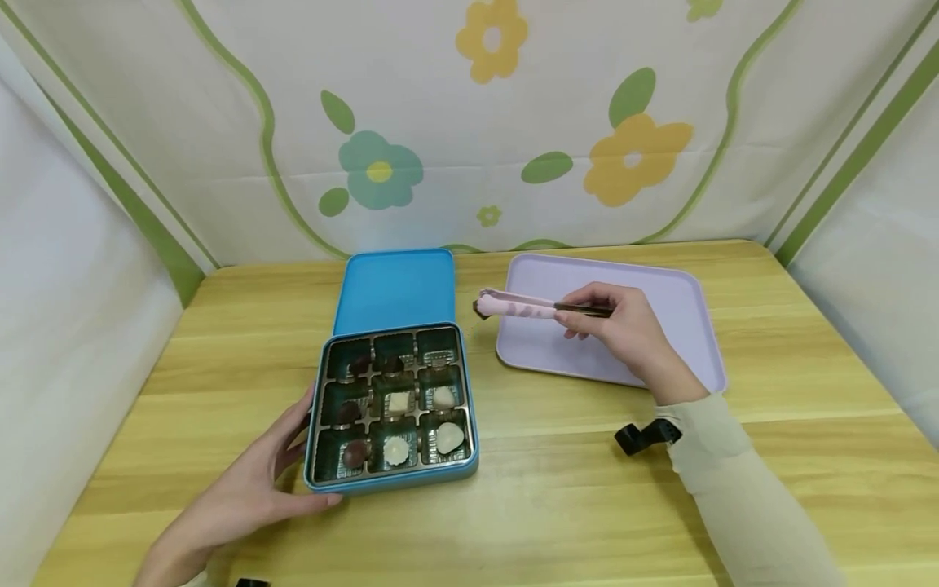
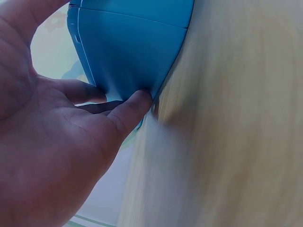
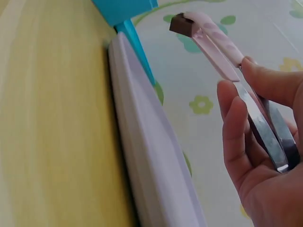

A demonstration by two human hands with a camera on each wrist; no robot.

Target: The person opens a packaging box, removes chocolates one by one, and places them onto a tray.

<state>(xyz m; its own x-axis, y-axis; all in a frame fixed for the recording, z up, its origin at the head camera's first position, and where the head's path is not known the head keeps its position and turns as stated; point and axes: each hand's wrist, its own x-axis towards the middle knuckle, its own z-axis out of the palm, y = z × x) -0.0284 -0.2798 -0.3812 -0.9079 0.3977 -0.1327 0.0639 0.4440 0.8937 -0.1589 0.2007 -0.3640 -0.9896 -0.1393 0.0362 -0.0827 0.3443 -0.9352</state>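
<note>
My right hand (image 1: 623, 330) grips a pair of tongs (image 1: 524, 307) with pink paw-shaped tips and metal arms. The tips pinch a small brown chocolate (image 3: 182, 25), held up near the left end of the lilac tray (image 1: 609, 359). With its thumb on the front and fingers along the left side, my left hand (image 1: 253, 481) holds the corner of a blue tin box (image 1: 411, 485). Inside the box, a divided insert holds several dark and white chocolates, including a round white one (image 1: 450, 438); its back right compartment (image 1: 438, 348) shows no chocolate.
The blue lid (image 1: 398, 285) lies flat behind the box, against its back edge. The wooden table (image 1: 543, 505) runs back to a flower-printed curtain (image 1: 440, 98), with white cloth on both sides. A black wrist mount (image 1: 645, 438) sticks out from my right sleeve.
</note>
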